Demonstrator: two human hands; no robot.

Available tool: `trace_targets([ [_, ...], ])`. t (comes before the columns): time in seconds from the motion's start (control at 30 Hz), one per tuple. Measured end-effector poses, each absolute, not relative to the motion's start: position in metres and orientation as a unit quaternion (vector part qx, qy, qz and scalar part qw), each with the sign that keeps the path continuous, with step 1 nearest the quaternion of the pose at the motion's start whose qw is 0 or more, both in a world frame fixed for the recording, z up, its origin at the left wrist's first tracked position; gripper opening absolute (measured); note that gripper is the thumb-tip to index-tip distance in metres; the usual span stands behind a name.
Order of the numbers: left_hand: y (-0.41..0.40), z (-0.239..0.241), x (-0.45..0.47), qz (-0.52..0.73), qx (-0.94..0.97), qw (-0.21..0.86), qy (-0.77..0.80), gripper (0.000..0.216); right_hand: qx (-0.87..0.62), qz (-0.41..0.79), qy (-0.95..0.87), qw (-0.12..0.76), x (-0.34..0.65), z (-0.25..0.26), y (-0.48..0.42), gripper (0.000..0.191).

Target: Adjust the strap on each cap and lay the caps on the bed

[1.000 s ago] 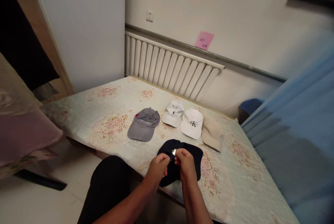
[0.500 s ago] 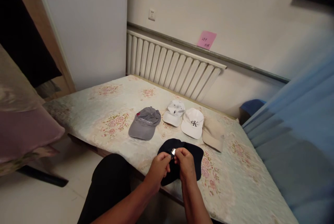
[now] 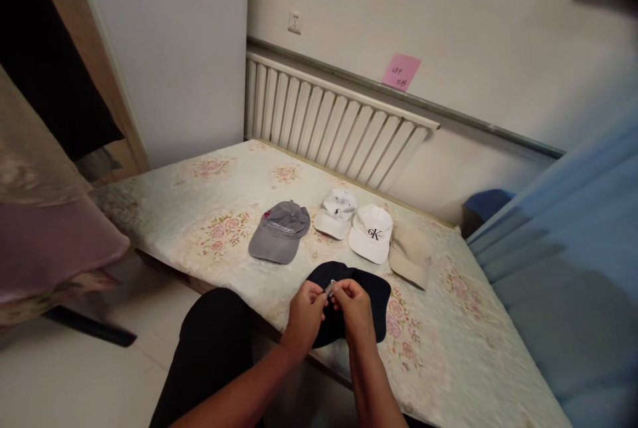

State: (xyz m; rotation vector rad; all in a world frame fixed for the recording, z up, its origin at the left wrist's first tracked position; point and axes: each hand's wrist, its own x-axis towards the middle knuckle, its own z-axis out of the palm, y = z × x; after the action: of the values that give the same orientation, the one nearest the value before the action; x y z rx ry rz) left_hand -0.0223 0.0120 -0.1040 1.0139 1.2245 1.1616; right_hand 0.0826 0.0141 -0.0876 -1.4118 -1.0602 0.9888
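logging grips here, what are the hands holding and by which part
The dark cap, pinched at its metal buckle by the left hand and right hand.

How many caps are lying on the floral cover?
5: dark cap, nearest; beyond it, left to right, gray cap, white small-logo cap, white CK cap, beige cap.

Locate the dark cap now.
In the head view, the dark cap is low, just right of centre, at the near edge of the bed, under the left hand and right hand, nearer than the white CK cap.
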Motion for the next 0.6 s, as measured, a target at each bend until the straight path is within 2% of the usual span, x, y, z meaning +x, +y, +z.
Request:
trace_targets([
  [0.13,0.014,-0.108,-0.021,0.532,0.435,0.535,0.49,0.017,-0.584,0.416,-0.458,0.525,0.083,-0.086,0.014,0.015],
  [0.4,0.013,-0.112,-0.023,0.527,0.454,0.569,0.438,0.022,-0.571,0.432,-0.506,0.481,0.091,-0.071,0.011,0.018],
  [0.6,0.012,-0.112,-0.022,0.513,0.461,0.578,0.436,0.015,-0.569,0.447,-0.532,0.44,0.095,-0.063,0.012,0.013],
])
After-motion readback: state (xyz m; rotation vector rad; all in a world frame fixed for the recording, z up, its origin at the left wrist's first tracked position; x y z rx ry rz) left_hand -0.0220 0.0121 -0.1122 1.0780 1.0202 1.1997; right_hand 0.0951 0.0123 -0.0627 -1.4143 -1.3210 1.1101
